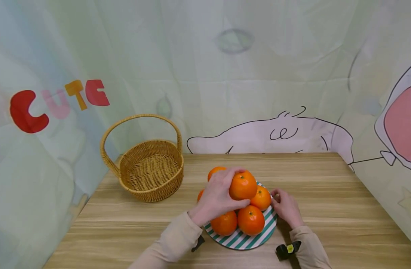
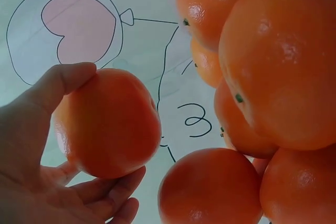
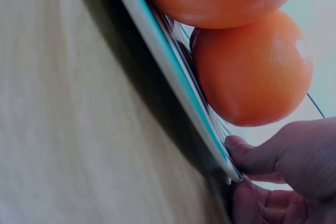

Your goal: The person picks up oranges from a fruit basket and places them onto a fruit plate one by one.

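My left hand [image 1: 216,194] grips an orange [image 1: 243,185] over the striped plate [image 1: 238,242], thumb on one side and fingers on the other. In the left wrist view the held orange [image 2: 110,124] stands apart from the others, with the thumb and fingertips around it. Several more oranges [image 1: 251,220] lie on the plate, some partly hidden behind the left hand. At the plate's right edge, my right hand [image 1: 287,207] pinches the rim. The right wrist view shows its thumb [image 3: 239,150] on the plate's upper side and curled fingers below, close by an orange [image 3: 252,72].
A wicker basket [image 1: 175,189] with a tall arched handle stands at the back left of the wooden table [image 1: 340,209]; its woven bottom shows. Behind the table hangs a printed curtain [image 1: 198,74]. A dark strap [image 1: 288,250] sits at the right wrist.
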Tool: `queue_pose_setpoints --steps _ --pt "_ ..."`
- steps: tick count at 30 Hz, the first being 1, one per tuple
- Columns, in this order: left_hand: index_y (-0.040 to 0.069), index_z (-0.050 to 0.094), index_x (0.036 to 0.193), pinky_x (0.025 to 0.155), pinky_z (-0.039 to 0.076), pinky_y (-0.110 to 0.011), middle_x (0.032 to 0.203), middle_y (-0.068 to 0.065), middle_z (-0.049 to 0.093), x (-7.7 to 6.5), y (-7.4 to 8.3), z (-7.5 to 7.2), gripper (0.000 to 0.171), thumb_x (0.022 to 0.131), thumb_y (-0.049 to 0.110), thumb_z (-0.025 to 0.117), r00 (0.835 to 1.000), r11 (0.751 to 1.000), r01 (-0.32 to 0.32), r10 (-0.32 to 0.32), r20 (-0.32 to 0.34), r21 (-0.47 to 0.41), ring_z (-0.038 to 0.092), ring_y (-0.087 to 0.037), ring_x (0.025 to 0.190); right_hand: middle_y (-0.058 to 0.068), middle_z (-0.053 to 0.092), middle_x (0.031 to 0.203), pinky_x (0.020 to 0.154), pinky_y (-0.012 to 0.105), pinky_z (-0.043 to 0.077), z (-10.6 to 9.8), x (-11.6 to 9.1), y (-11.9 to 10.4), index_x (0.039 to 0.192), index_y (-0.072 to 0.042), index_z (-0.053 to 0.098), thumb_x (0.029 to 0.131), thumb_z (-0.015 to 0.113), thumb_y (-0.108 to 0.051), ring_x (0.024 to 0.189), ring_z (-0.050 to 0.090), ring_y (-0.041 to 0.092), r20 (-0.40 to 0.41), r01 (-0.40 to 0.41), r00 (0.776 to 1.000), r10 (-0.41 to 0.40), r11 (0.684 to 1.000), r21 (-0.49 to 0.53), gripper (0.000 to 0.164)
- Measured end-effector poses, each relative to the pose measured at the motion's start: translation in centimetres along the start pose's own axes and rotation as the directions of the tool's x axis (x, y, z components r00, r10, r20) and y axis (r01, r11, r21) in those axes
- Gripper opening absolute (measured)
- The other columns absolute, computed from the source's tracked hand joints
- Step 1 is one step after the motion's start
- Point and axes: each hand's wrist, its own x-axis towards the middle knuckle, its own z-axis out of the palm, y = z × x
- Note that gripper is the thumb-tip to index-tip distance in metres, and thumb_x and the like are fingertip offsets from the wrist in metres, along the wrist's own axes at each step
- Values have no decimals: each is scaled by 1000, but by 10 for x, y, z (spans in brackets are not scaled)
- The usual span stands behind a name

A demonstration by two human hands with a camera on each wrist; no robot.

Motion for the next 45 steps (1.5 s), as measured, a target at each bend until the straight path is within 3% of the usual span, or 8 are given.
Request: queue_pose_setpoints --steps 4,9,14,24,45 --pt "21 49 138 96 49 -37 127 2 64 0 -1 5 69 79 37 81 999 1000 10 -10 33 4 60 -19 108 12 62 82 62 29 40 0 0 0 108 3 62 95 60 -9 72 53 23 4 -4 1000 4 1000 6 18" --pt "21 48 138 107 43 -43 125 3 65 2 0 10 69 79 40 80 997 999 25 -28 68 39 59 -21 109 12 62 82 64 29 40 0 0 0 108 3 63 94 61 -9 72 53 23 -8 2 1000 -2 1000 -8 19" --pt "20 48 137 105 45 -42 124 2 66 2 2 14 69 80 42 81 996 996 21 -28 82 86 59 -21 106 12 62 82 64 29 39 0 0 0 108 3 62 94 61 -9 73 52 23 -6 -2 1000 2 1000 -12 19" --pt "17 46 141 100 52 -36 137 0 59 3 5 22 71 83 38 82 989 996 44 -53 135 73 57 -20 120 12 62 84 64 29 40 -1 1 0 109 3 62 95 60 -10 74 52 23 12 -12 1000 12 1000 -4 19" --pt "18 43 143 101 51 -35 136 0 59 4 3 33 74 84 41 80 982 992 63 -81 168 106 55 -18 117 10 61 80 62 29 39 0 1 1 108 3 62 94 61 -10 70 51 22 4 4 1000 -4 1000 -14 19"
